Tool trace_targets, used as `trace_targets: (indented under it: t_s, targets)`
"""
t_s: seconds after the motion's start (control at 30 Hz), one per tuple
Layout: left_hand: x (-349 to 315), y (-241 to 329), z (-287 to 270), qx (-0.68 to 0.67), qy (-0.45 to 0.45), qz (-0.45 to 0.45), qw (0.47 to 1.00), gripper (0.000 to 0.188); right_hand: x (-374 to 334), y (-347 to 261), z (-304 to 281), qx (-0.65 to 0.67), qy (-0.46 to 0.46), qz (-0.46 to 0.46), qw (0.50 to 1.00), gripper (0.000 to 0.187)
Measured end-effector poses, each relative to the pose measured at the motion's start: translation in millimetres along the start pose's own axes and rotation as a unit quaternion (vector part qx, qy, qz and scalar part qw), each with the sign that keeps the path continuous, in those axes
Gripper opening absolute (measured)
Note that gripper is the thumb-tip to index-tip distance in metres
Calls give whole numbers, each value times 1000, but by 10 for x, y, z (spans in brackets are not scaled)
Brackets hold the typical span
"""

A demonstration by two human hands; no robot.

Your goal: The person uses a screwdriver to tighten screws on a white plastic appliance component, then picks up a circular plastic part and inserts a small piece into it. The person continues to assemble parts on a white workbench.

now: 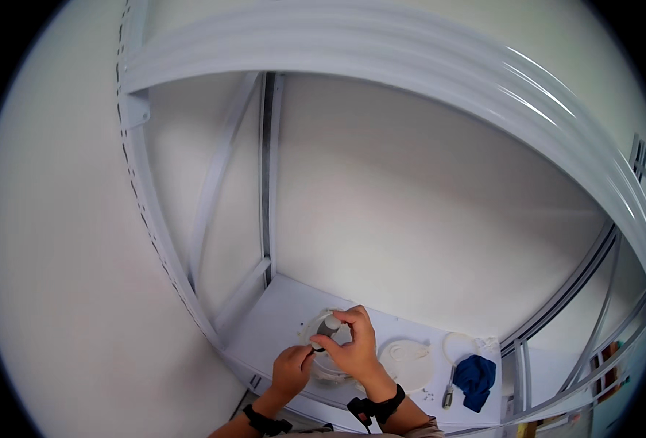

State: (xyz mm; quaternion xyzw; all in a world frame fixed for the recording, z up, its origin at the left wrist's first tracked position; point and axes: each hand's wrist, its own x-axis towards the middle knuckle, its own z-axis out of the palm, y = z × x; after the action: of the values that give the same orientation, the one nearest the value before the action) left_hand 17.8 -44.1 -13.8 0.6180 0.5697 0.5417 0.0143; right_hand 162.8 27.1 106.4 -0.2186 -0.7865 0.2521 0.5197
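My right hand [356, 347] is closed round a small grey cylindrical part [329, 326] with a pale end, its thumb and forefinger on either side. My left hand [291, 370] is closed in a pinch low beside the same part. A short dark piece shows at the left fingertips, too small to name. Under both hands lies a round whitish housing [329, 377], partly hidden by them. To the right of my right hand, a round cream-white disc-shaped part [409, 363] rests on the white shelf [261, 326].
Right of the disc lie a screwdriver [448, 397], a crumpled blue cloth [475, 378] and a thin white ring [460, 336]. Several small screws or bits [428, 396] are scattered nearby. A metal crossbeam [381, 55] spans overhead, with an upright post [155, 212] at left.
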Motion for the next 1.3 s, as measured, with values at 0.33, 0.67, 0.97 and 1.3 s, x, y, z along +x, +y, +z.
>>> trace_targets:
  t_s: [0.33, 0.67, 0.97, 1.3]
  targets:
    - [65, -75, -51, 23, -41, 11, 999, 11, 119, -154, -141, 178, -137, 31, 974, 50]
    - [126, 66, -31, 8, -6, 13, 1000, 16, 114, -99, -85, 14, -43, 0, 999, 59]
    - [89, -59, -72, 7, -27, -23, 999, 22, 190, -206, -38, 74, -63, -45, 994, 61]
    - [2, -92, -27, -32, -29, -68, 997, 45, 150, -74, -8, 2, -25, -25, 999, 65]
